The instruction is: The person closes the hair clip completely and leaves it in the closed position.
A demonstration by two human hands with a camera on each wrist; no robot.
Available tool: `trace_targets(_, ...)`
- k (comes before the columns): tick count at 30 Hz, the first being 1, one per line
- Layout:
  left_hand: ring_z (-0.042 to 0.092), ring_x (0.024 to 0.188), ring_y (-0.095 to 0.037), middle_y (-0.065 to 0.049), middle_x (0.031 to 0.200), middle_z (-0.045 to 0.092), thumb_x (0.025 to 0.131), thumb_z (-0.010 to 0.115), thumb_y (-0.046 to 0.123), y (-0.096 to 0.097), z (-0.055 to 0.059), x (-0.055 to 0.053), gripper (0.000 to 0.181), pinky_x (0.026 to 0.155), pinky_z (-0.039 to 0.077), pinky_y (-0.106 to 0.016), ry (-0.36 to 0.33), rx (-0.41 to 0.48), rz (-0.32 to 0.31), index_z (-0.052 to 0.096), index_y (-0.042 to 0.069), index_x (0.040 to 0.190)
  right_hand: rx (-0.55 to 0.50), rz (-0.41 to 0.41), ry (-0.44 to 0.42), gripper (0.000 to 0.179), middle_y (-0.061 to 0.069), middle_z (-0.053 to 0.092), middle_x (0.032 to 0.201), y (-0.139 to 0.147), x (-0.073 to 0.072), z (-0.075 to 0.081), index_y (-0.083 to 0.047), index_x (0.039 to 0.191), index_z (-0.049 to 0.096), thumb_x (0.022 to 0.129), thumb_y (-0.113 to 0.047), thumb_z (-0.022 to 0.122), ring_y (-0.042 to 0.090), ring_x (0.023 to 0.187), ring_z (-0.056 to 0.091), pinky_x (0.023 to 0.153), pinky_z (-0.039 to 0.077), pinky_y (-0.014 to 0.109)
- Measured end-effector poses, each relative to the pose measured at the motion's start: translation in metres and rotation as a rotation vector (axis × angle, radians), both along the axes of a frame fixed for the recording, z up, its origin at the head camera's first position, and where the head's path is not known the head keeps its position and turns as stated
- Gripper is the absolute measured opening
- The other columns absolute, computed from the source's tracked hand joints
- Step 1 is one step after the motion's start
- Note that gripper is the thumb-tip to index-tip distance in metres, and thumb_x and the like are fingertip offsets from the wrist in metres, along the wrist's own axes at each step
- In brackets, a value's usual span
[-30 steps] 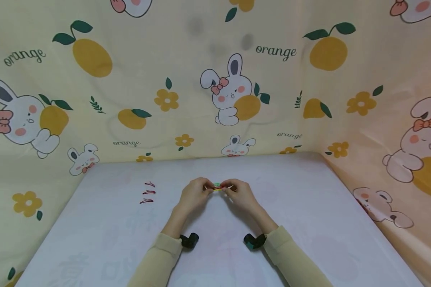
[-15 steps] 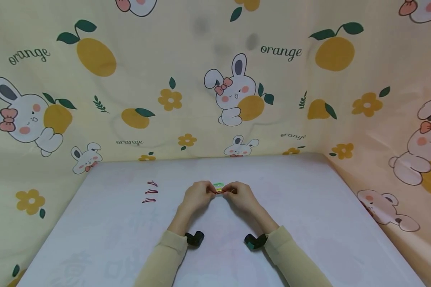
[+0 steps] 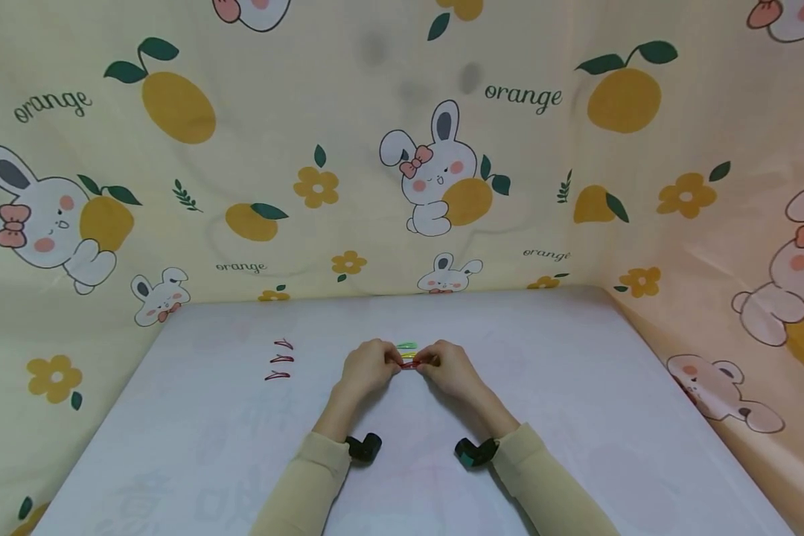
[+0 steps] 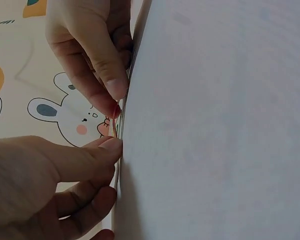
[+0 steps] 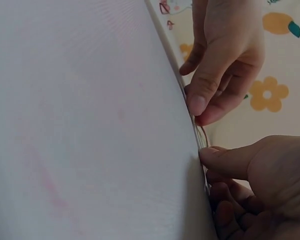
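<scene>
Left hand [image 3: 370, 368] and right hand [image 3: 447, 368] meet at the middle of the table, pinching the two ends of a red snap hair clip [image 3: 409, 365] between thumb and fingers. In the left wrist view the thin red clip [image 4: 114, 122] spans the gap between the fingertips. The right wrist view shows the same clip [image 5: 205, 134] edge-on. Just beyond it lie a yellow hair clip [image 3: 410, 355] and, farther back, a green hair clip [image 3: 406, 345]. Fingertips cover the ends of the red clip.
Three red hair clips [image 3: 280, 359] lie in a column on the white table [image 3: 576, 417], left of the hands. A patterned cloth [image 3: 348, 149] rises behind the table and along its sides. A black wrist camera [image 3: 365, 448] sits at each cuff.
Both hands have drawn the red clip slightly toward the person, from over the yellow clip to just in front of it. The green and yellow clips now show more fully.
</scene>
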State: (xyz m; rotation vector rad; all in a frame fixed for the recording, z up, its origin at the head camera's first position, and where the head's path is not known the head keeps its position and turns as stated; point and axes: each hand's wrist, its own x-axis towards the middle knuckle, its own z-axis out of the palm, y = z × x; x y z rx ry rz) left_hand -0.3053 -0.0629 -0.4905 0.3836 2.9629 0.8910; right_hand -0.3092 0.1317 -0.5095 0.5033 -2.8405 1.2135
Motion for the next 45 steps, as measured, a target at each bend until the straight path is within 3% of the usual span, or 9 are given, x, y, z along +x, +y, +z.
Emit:
trace_targets(16, 0.060, 0.076, -0.016, 0.001, 0.086, 0.072, 0.093, 0.078, 0.012, -0.001, 0.001, 0.001, 0.005, 0.067, 0.045, -0.034, -0.014, 0.017, 0.004, 0.079, 0.015, 0.089, 0.028, -0.002, -0.003, 0.008, 0.002, 0.063, 0.088, -0.003, 0.005, 0.006, -0.005, 0.100, 0.079, 0.092, -0.005, 0.078, 0.015, 0.079, 0.057, 0.072, 0.048, 0.034)
trace_targets(30, 0.059, 0.077, -0.016, 0.001, 0.084, 0.069, 0.092, 0.079, 0.009, -0.003, 0.001, 0.000, 0.004, 0.070, 0.046, -0.034, -0.012, 0.034, -0.008, 0.078, 0.011, 0.095, 0.005, 0.008, -0.025, 0.013, 0.000, 0.064, 0.088, -0.001, 0.005, 0.008, -0.007, 0.105, 0.079, 0.092, -0.010, 0.078, 0.014, 0.081, 0.059, 0.074, 0.049, 0.034)
trace_targets(38, 0.063, 0.085, -0.017, -0.002, 0.097, 0.073, 0.096, 0.071, 0.013, -0.007, 0.007, 0.007, 0.013, 0.076, 0.053, -0.039, -0.025, 0.095, -0.016, 0.076, 0.008, 0.107, -0.080, -0.035, -0.120, 0.019, 0.004, 0.070, 0.102, 0.001, 0.010, 0.014, -0.007, 0.115, 0.076, 0.098, -0.014, 0.072, 0.016, 0.087, 0.065, 0.070, 0.052, 0.030)
trace_targets(42, 0.066, 0.096, -0.021, -0.006, 0.106, 0.072, 0.097, 0.069, 0.015, -0.011, 0.014, 0.011, 0.021, 0.082, 0.054, -0.044, 0.001, 0.127, -0.009, 0.074, 0.006, 0.115, -0.158, -0.057, -0.094, 0.025, 0.006, 0.072, 0.112, 0.002, 0.012, 0.017, -0.009, 0.124, 0.072, 0.100, -0.015, 0.070, 0.018, 0.091, 0.068, 0.067, 0.053, 0.030)
trace_targets(45, 0.066, 0.104, -0.025, -0.007, 0.114, 0.070, 0.098, 0.070, 0.016, -0.014, 0.016, 0.013, 0.024, 0.086, 0.054, -0.046, 0.055, 0.143, -0.021, 0.073, 0.007, 0.120, -0.196, -0.078, -0.042, 0.027, 0.006, 0.073, 0.119, 0.004, 0.015, 0.019, -0.011, 0.127, 0.072, 0.100, -0.015, 0.069, 0.022, 0.097, 0.069, 0.074, 0.056, 0.034)
